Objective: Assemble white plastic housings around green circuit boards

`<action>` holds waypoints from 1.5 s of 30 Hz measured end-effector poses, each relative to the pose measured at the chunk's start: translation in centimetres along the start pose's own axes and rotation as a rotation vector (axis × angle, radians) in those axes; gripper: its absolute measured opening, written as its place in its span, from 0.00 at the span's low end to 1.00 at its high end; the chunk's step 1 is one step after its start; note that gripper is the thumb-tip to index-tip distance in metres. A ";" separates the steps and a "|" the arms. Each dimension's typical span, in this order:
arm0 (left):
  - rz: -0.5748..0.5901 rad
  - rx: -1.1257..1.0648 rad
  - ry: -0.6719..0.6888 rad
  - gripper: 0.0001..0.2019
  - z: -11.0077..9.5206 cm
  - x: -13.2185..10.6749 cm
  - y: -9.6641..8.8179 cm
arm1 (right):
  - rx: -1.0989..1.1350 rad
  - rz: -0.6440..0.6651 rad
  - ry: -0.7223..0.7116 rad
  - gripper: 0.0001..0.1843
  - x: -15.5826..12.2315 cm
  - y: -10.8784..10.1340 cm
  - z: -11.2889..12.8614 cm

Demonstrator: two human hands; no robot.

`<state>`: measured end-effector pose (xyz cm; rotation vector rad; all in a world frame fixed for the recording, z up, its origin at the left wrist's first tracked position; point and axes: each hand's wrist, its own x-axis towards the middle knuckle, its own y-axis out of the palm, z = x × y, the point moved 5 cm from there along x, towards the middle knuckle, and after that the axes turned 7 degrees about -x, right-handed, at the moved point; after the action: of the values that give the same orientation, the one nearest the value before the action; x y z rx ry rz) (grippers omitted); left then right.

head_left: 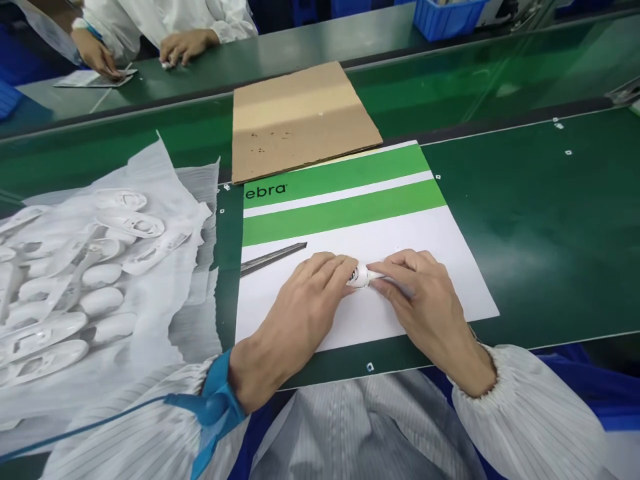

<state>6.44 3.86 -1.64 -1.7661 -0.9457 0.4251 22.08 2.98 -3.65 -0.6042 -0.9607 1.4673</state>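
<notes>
Both my hands rest on a white and green sheet [350, 200] lying on the green table. My left hand [300, 307] and my right hand [420, 293] meet over a small white plastic part [361, 276], fingers closed around it from either side. Most of the part is hidden under my fingertips. Metal tweezers [273, 259] lie on the sheet just left of my left hand. A blue strap [215, 400] is wrapped round my left wrist.
A clear plastic bag [100, 267] with several white plastic shells lies at the left. A brown cardboard sheet [300, 120] lies behind the white sheet. Another person's hands [145, 53] work at the far side. A blue bin [447, 17] stands at the back right.
</notes>
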 end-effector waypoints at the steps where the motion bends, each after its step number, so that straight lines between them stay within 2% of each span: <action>1: 0.003 0.007 0.000 0.11 0.0 -0.1 0.0 | 0.004 0.000 0.002 0.11 0.0 0.1 0.0; 7: 0.046 0.055 0.002 0.11 -0.1 -0.1 -0.4 | 0.001 0.015 -0.006 0.11 0.1 0.0 0.0; 12: 0.148 0.014 -0.040 0.08 0.1 0.9 -1.0 | -0.011 0.035 0.006 0.10 0.2 0.1 -0.2; 15: 0.181 0.092 -0.056 0.06 -0.2 1.5 -0.9 | -0.011 0.022 0.001 0.10 0.2 -0.1 -0.1; 19: 0.179 0.135 -0.037 0.08 -0.3 1.6 -0.5 | -0.014 0.059 -0.016 0.12 0.6 -0.1 1.0; 22: 0.176 0.052 -0.126 0.09 0.7 1.4 -0.9 | -0.081 0.019 -0.039 0.16 1.0 0.4 2.2; 25: 0.136 -0.053 -0.209 0.21 1.5 1.1 -1.6 | -0.147 -0.029 -0.047 0.16 1.0 0.9 2.7; 28: 0.072 -0.157 -0.212 0.25 1.3 0.8 -1.8 | -0.194 -0.021 -0.061 0.18 0.8 1.4 2.7; 34: -0.040 -0.127 -0.256 0.16 0.9 0.4 -0.3 | -0.208 -0.114 -0.052 0.16 0.2 1.6 3.2; 36: -0.059 -0.163 -0.241 0.16 1.1 0.0 0.0 | -0.217 -0.111 -0.041 0.15 0.1 1.7 3.3; 38: -0.018 -0.209 -0.166 0.17 1.3 -0.2 0.1 | -0.209 -0.085 -0.042 0.16 0.2 1.7 3.1; 41: 0.058 -0.127 -0.069 0.16 1.7 -0.5 -0.6 | -0.116 -0.011 -0.065 0.17 0.4 1.2 2.5; 45: 0.179 -0.085 -0.141 0.16 2.5 -0.3 -2.5 | 0.029 0.103 -0.054 0.17 0.9 0.1 2.0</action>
<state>3.57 5.63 -0.39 -1.9258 -0.9177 0.6392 20.24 3.40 -2.54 -0.6027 -0.9602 1.5932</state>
